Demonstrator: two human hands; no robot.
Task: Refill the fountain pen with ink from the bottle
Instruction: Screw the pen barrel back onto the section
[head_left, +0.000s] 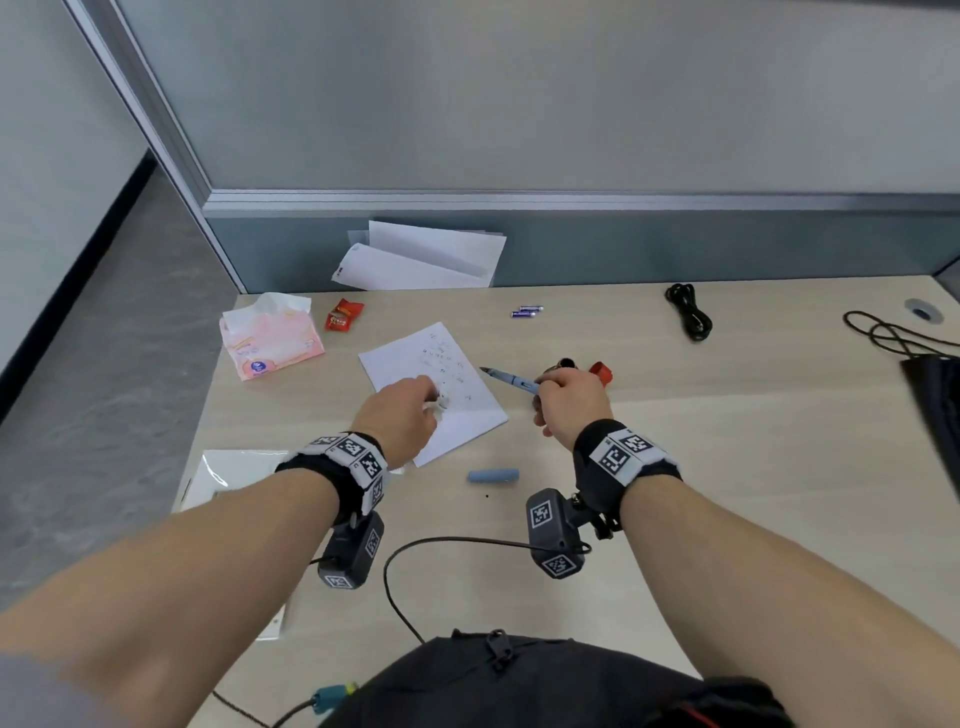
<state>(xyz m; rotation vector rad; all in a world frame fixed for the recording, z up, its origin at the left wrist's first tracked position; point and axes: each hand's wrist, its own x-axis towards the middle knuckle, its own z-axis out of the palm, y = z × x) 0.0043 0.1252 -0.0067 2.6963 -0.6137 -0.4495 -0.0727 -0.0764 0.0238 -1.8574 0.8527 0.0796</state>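
My right hand (571, 402) grips a blue-grey fountain pen (506, 378), its nib pointing left over the desk. Just behind that hand stands the open ink bottle (563, 364), mostly hidden by my fingers, with its red cap (601, 372) lying beside it on the right. My left hand (402, 415) rests on a white sheet of paper (415, 361) marked with ink scribbles, and its fingers close on a small white crumpled thing, likely tissue. The pen's blue cap (493, 475) lies on the desk between my wrists.
A pink tissue pack (270, 343) and a red wrapper (343, 314) sit at the back left, two batteries (525, 310) and a coiled black cable (688, 312) further right. Loose papers (426, 257) lean on the partition. A black bag (545, 680) lies at the near edge.
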